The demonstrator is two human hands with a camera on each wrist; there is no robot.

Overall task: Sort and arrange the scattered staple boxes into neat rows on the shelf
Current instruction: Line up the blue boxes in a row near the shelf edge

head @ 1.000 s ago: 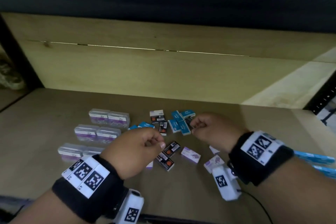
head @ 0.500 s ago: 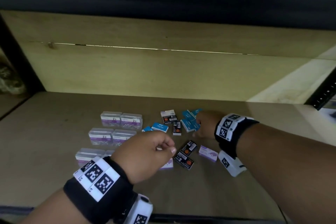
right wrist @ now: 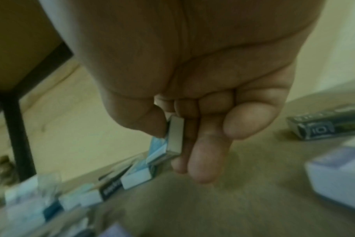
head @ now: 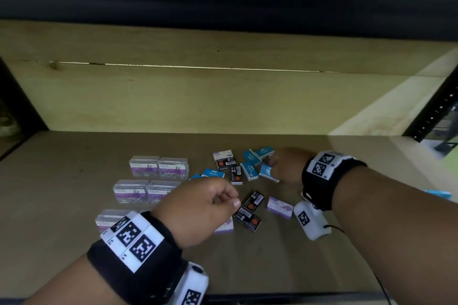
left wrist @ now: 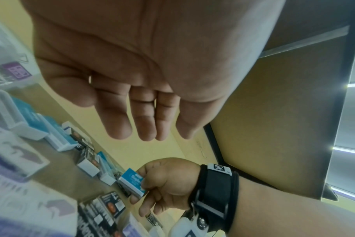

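Small staple boxes lie scattered mid-shelf: a blue cluster (head: 251,157), black ones (head: 247,216) and pale purple ones (head: 278,207). My right hand (head: 273,172) is at the blue cluster and pinches one blue staple box (head: 267,173) between thumb and fingers, tilted up on its edge. That pinch also shows in the left wrist view, with the blue box (left wrist: 132,178), and in the right wrist view, with the blue box (right wrist: 174,136). My left hand (head: 230,202) hovers above the black boxes; its fingers (left wrist: 144,128) hang relaxed and hold nothing.
Clear paper clip boxes (head: 158,167) stand in paired rows on the left of the shelf (head: 74,181). A wooden back wall (head: 223,101) closes the rear. A black upright (head: 432,116) and blue packs (head: 437,193) are at the right edge.
My right hand reached further into the blue cluster and now has one blue box tipped up in a pinch. The left hand has barely moved.
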